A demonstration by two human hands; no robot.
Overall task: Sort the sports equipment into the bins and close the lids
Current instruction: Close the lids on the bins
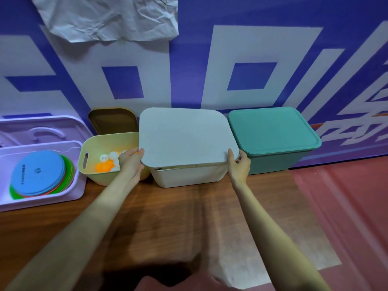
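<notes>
A white lid (184, 135) lies tilted over the white bin (189, 175) in the middle, its near edge raised off the rim. My left hand (131, 162) grips the lid's near left corner. My right hand (239, 164) grips its near right corner. To the left, the yellow bin (90, 164) stands uncovered with orange and white table tennis balls (107, 163) inside. Its yellow lid (113, 120) leans against the wall behind it. The purple bin (77, 185) at far left holds flat coloured discs (39, 173). The green bin (273, 160) on the right has its green lid (273, 127) on.
The bins stand in a row on a brown wooden surface (168, 217) against a blue and white wall (241, 59). The purple lid (42, 129) leans behind the purple bin. Red floor (346, 206) lies to the right. Crumpled paper (109, 17) hangs on the wall.
</notes>
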